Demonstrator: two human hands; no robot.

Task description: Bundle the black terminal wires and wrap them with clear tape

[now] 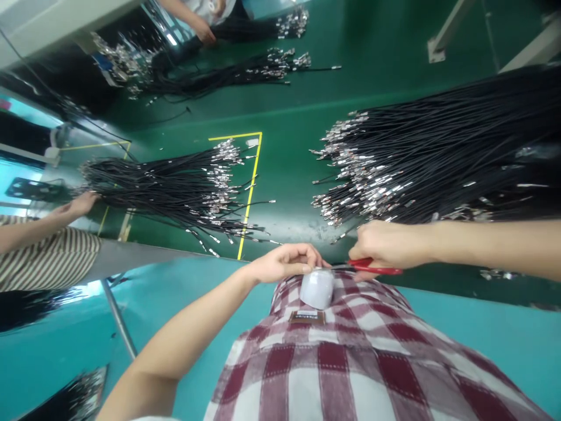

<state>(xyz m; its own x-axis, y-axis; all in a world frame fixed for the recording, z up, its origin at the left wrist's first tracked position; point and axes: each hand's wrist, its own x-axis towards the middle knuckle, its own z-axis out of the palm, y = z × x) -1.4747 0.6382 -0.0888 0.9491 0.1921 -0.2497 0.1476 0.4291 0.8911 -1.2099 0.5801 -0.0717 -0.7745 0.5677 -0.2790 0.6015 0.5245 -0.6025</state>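
Observation:
My right hand [379, 251] is closed around the red handles of a pair of scissors [380, 270]. The blades point left, towards my left hand [294, 261]. That hand has its thumb and fingers pinched together at the upper edge of a smooth white, rounded object [317, 289], which may be a roll. This object rests against the red-and-white checked clothing at my lap, just below the scissor tips. What exactly sits between the left fingertips is too small to make out.
A large bundle of black cables [438, 140] with metal ends lies on the green table [289, 169] at right. Another cable bundle [175, 181] lies left, near yellow tape [249, 204]. A co-worker's hand [83, 203] touches its far end. Across the table, another person's hand [204, 30] is by more cables.

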